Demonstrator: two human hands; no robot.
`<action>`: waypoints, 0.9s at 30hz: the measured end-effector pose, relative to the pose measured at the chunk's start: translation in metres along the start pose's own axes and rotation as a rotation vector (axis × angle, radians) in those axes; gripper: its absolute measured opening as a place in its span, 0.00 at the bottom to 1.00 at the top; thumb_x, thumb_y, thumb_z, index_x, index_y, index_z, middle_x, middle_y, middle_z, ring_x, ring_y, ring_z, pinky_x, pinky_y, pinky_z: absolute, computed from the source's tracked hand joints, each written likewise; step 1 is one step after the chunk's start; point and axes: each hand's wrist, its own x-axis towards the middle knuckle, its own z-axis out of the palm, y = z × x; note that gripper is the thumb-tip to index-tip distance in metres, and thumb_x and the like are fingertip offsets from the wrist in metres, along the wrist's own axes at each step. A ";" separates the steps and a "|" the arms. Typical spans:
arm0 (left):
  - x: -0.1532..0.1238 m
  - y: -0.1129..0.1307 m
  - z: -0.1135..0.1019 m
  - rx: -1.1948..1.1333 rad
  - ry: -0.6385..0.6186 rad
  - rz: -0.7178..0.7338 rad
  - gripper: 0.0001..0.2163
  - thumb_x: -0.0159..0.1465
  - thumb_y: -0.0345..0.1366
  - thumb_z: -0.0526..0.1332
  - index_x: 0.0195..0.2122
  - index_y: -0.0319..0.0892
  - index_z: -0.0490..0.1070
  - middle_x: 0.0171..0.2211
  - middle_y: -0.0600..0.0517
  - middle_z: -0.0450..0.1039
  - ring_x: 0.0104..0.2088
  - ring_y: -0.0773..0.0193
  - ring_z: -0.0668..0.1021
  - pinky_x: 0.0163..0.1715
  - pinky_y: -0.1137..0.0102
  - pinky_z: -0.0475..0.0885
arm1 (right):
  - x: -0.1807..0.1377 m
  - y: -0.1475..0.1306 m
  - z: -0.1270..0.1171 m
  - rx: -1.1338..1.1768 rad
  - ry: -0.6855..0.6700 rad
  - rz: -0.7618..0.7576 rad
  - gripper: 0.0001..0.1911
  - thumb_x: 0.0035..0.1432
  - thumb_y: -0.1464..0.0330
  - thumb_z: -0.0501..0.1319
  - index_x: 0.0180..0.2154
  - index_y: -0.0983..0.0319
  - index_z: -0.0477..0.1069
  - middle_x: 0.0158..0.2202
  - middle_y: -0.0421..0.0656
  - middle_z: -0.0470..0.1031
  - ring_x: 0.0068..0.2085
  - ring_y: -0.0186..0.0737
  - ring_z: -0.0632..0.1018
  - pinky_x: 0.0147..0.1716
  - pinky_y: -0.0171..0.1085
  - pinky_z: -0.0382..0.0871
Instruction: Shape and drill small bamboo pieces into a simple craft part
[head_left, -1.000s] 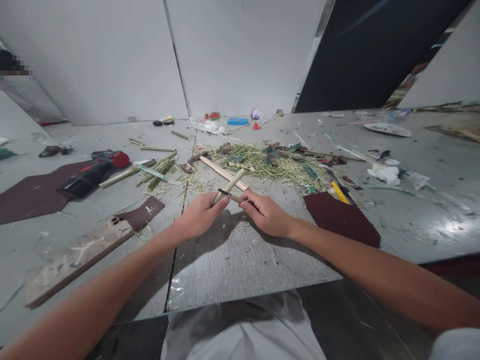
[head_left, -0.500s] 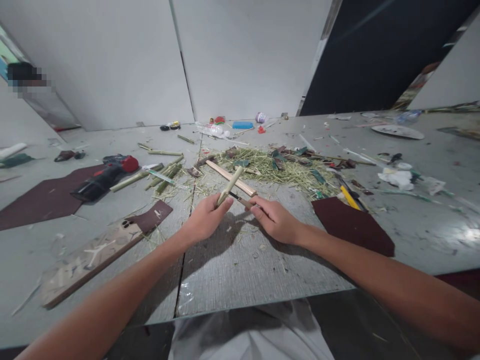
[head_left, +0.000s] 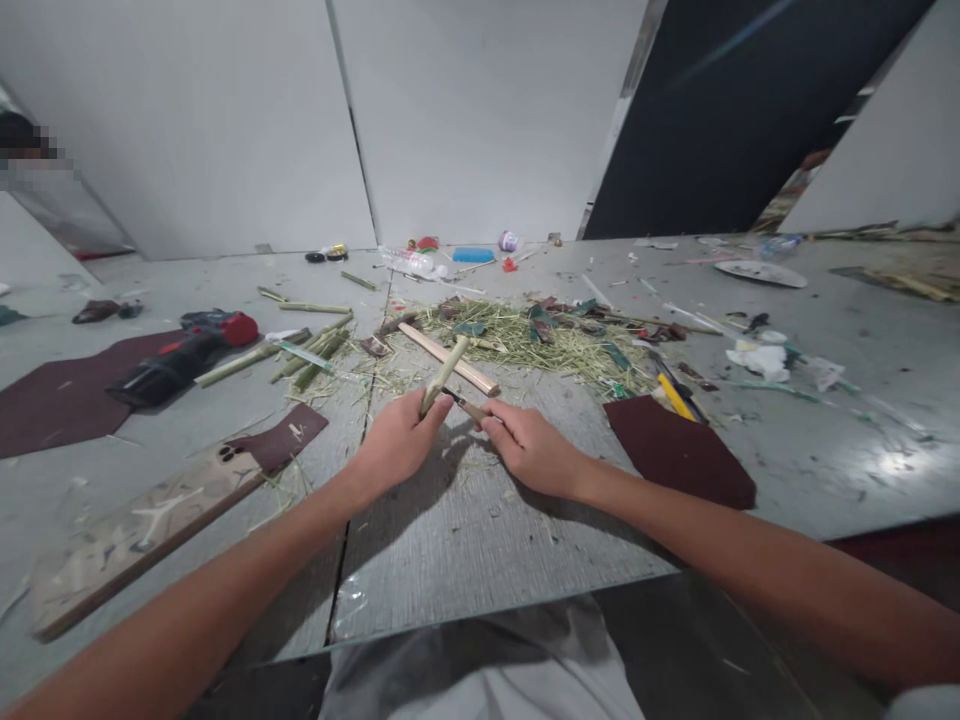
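My left hand (head_left: 397,440) is closed round a peeled, pale green plant stalk (head_left: 448,368) that points up and away from me. My right hand (head_left: 532,445) grips a small knife (head_left: 469,408) by its brownish handle. The knife's dark blade meets the stalk just above my left thumb; its edge is too small to make out. Just beyond both hands, a flat wooden strip (head_left: 450,358) lies slanted on the table. Behind it spreads a heap of green shavings (head_left: 540,345), with dark scraps of leaf or leather among them.
Several uncut stalks (head_left: 315,355) lie at left near a black and red tool (head_left: 184,360). A phone (head_left: 142,525) is at front left. A dark red sheet (head_left: 679,455) and a yellow cutter (head_left: 675,397) lie at right. A blue object (head_left: 473,255) sits by the partition (head_left: 487,120).
The whole view has shifted slightly, so table things appear further left. Both hands keep hold of the stalk and the knife, and the blade stays at the stalk near my left thumb.
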 end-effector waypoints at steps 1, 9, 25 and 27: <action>0.000 0.000 0.000 0.022 0.000 -0.003 0.19 0.68 0.50 0.47 0.25 0.43 0.56 0.21 0.55 0.59 0.23 0.66 0.63 0.25 0.69 0.54 | 0.000 0.000 0.001 -0.013 0.008 0.005 0.13 0.69 0.62 0.47 0.34 0.61 0.63 0.25 0.39 0.66 0.27 0.36 0.68 0.29 0.36 0.55; 0.004 -0.002 0.002 0.042 0.009 0.018 0.20 0.68 0.50 0.47 0.23 0.43 0.54 0.19 0.55 0.59 0.22 0.65 0.62 0.24 0.69 0.52 | 0.002 -0.001 0.005 -0.083 0.013 0.027 0.13 0.69 0.62 0.45 0.32 0.60 0.59 0.25 0.39 0.66 0.27 0.37 0.67 0.29 0.36 0.53; 0.008 -0.005 0.004 -0.046 -0.060 0.042 0.22 0.69 0.50 0.44 0.21 0.43 0.54 0.18 0.55 0.57 0.22 0.65 0.62 0.24 0.69 0.52 | 0.005 -0.006 0.012 -0.258 0.038 0.060 0.14 0.69 0.62 0.42 0.35 0.60 0.60 0.25 0.41 0.66 0.25 0.37 0.64 0.26 0.37 0.46; 0.008 -0.005 0.004 -0.092 -0.085 0.067 0.22 0.69 0.50 0.44 0.21 0.43 0.55 0.18 0.55 0.57 0.22 0.65 0.62 0.24 0.69 0.52 | 0.006 -0.006 0.012 -0.262 0.048 0.058 0.14 0.69 0.63 0.42 0.35 0.61 0.61 0.25 0.41 0.65 0.25 0.37 0.64 0.26 0.37 0.46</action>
